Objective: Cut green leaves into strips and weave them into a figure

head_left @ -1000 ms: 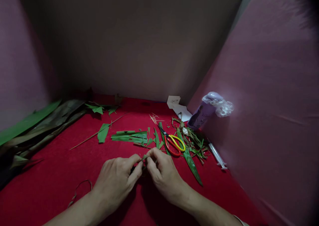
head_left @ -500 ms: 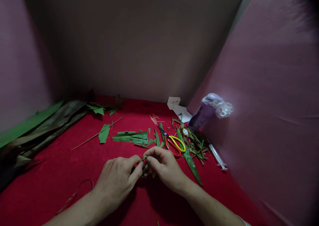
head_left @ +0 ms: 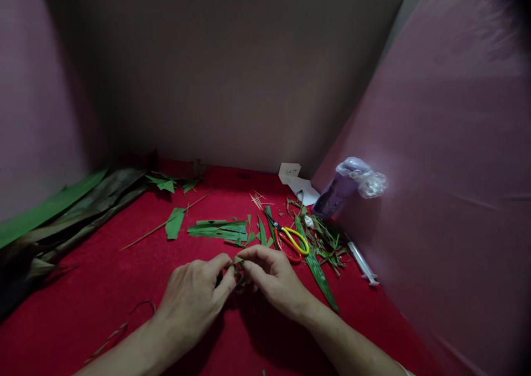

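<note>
Between my two hands is a small folded piece of green and brownish leaf (head_left: 238,273), mostly covered by fingers. My left hand (head_left: 197,290) pinches its left side with thumb and forefinger. From the other side my right hand (head_left: 271,276) grips it, thumb and forefinger at its top edge. Just beyond the fingers lie cut green leaf strips (head_left: 218,229) and small leaf scraps. Scissors (head_left: 290,240) with one red and one yellow handle rest beyond my right hand. A long green leaf blade (head_left: 319,279) lies beside them.
Leaf trimmings (head_left: 327,243) are heaped at right, near a syringe (head_left: 363,262) and a purple bottle (head_left: 336,193) in clear plastic. Toothpicks (head_left: 257,200) and white papers (head_left: 302,188) lie farther back. Large leaves (head_left: 78,204) line the left; a twisted cord (head_left: 120,332) is near my left forearm.
My fingers have shifted slightly on the folded leaf, and a bit more of its green tip shows between them. Both hands keep their pinch. The rest lies as before.
</note>
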Action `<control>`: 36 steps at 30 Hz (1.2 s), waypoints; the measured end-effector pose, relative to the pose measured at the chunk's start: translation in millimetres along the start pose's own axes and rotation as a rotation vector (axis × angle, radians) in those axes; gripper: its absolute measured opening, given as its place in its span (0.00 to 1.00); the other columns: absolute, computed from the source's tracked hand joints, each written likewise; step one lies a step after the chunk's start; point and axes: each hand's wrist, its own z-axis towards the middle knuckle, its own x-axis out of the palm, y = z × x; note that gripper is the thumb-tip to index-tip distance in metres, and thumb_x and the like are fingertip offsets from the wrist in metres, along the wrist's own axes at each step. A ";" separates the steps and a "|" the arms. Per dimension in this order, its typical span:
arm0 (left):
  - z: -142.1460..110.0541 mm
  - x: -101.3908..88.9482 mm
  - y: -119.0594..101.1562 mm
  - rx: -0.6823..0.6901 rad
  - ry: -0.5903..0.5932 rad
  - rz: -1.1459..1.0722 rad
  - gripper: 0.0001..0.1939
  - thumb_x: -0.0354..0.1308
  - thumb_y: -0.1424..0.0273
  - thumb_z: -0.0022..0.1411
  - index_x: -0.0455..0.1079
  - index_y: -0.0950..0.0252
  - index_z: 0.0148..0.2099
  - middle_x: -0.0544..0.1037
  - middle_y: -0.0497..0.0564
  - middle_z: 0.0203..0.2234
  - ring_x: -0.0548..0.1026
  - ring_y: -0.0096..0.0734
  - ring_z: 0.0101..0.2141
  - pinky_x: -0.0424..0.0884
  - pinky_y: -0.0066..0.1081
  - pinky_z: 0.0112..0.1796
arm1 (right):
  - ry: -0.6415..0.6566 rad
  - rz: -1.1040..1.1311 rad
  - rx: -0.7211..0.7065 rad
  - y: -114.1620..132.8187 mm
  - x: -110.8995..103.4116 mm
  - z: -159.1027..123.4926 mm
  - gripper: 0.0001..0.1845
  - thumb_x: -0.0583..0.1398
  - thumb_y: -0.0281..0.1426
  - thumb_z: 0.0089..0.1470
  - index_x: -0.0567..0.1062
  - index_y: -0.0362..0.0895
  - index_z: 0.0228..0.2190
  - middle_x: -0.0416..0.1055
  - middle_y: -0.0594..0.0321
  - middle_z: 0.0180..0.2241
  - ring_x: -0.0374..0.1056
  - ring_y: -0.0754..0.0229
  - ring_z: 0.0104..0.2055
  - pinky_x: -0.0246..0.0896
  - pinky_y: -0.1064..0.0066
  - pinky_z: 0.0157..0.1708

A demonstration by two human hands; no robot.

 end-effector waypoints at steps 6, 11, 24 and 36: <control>1.2 -5.9 -1.3 -0.037 -0.041 -0.153 0.13 0.45 0.66 0.62 0.69 0.60 0.41 0.78 0.48 0.22 0.75 0.36 0.25 0.59 0.29 0.26 | 0.006 0.231 0.072 -2.5 3.6 2.8 0.10 0.59 0.36 0.53 0.74 0.42 0.34 0.67 0.68 0.22 0.63 0.69 0.20 0.58 0.79 0.19; 2.7 -0.5 4.2 -0.022 -0.050 -0.495 0.12 0.46 0.64 0.62 0.69 0.61 0.34 0.75 0.45 0.22 0.72 0.30 0.23 0.61 0.26 0.25 | 0.006 0.300 0.121 1.5 5.3 2.1 0.14 0.64 0.38 0.46 0.73 0.40 0.32 0.66 0.70 0.18 0.61 0.70 0.17 0.57 0.79 0.15; 11.3 6.8 8.5 -0.070 0.032 -1.098 0.14 0.54 0.60 0.58 0.67 0.66 0.29 0.65 0.41 0.18 0.62 0.22 0.17 0.59 0.23 0.20 | -0.059 0.132 0.037 1.1 5.5 -3.5 0.04 0.60 0.31 0.50 0.72 0.42 0.27 0.65 0.69 0.20 0.62 0.68 0.20 0.58 0.76 0.21; 6.5 1.7 4.3 0.012 0.023 -1.080 0.14 0.53 0.60 0.59 0.70 0.65 0.29 0.65 0.43 0.19 0.60 0.23 0.21 0.57 0.22 0.22 | -0.142 -0.174 -0.195 13.6 -2.1 -4.2 0.09 0.53 0.26 0.57 0.74 0.44 0.34 0.71 0.62 0.33 0.67 0.62 0.35 0.60 0.71 0.37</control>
